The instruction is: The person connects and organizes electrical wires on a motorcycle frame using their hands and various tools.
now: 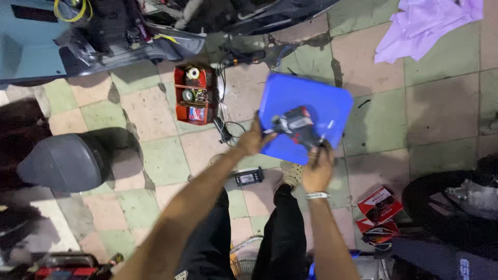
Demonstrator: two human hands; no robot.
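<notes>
A dark power drill with red trim (296, 124) is held between both hands over a blue plastic stool top (332, 98). My left hand (254, 139) grips its front end at the left. My right hand (317, 167) holds its handle from below, a pale band on the wrist. My dark-trousered legs and a light shoe (291, 173) show beneath.
A red tray of small parts (194, 96) lies on the tiled floor beside black cables (225, 129). A small black meter (249, 177) sits by my feet. Red boxes (378, 205) are at the right, a purple cloth (425, 26) top right, scooter bodywork (129, 31) at the top, a grey seat (65, 163) left.
</notes>
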